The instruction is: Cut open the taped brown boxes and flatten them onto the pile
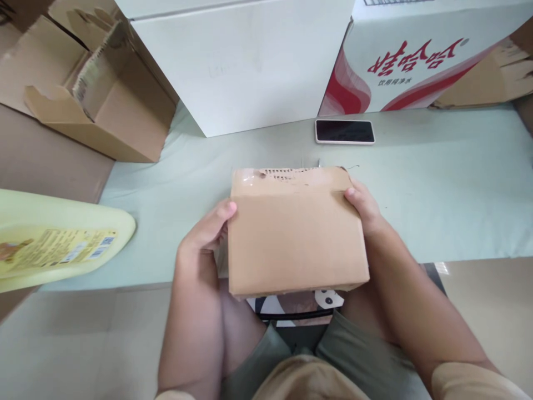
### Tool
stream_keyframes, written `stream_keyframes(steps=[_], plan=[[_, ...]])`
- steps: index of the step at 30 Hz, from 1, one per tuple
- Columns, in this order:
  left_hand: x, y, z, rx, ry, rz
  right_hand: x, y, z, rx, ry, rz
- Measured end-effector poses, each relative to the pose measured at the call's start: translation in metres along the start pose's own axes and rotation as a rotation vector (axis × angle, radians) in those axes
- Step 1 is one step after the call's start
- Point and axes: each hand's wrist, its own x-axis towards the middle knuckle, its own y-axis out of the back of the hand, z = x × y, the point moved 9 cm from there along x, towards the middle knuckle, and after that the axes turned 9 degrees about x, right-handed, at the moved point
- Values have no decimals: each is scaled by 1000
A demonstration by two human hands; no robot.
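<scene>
A brown cardboard box (297, 239) is held up between both hands over the front edge of the table, its torn and taped upper edge facing away from me. My left hand (210, 225) grips the box's left side, thumb on the near upper corner. On the opposite side my right hand (364, 205) has its thumb on the right upper corner. The other fingers of both hands are mostly hidden behind the box. Beyond it a phone (345, 131) with a dark screen lies flat on the table.
A green-covered table (449, 189) spans the view. At the back stand a white box (250, 66) and a white and red carton (416, 61). Open cardboard boxes (125, 105) are at the left, a brown carton (491, 78) at the far right. A yellow bottle (62, 241) lies at the left edge.
</scene>
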Motion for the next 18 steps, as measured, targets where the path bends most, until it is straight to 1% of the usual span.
stream_keyframes(steps=[2,3,5,6,9,13,18], plan=[[-2,-5,-7,-25,22,-161,0,0,1,28,-7,0],[-4,-6,-6,-20,11,-218,0,1,0,28,-6,7],[-7,-8,-4,-9,-13,-279,1,1,-2,12,0,23],[-9,-8,-3,-11,-20,-290,2,1,-3,3,7,29],[-10,-9,-3,-33,-8,-281,4,1,-6,-15,35,42],[-10,-7,-10,-54,42,-244,6,7,-8,-65,82,81],[-7,0,-10,-127,48,-132,8,16,-6,-103,148,139]])
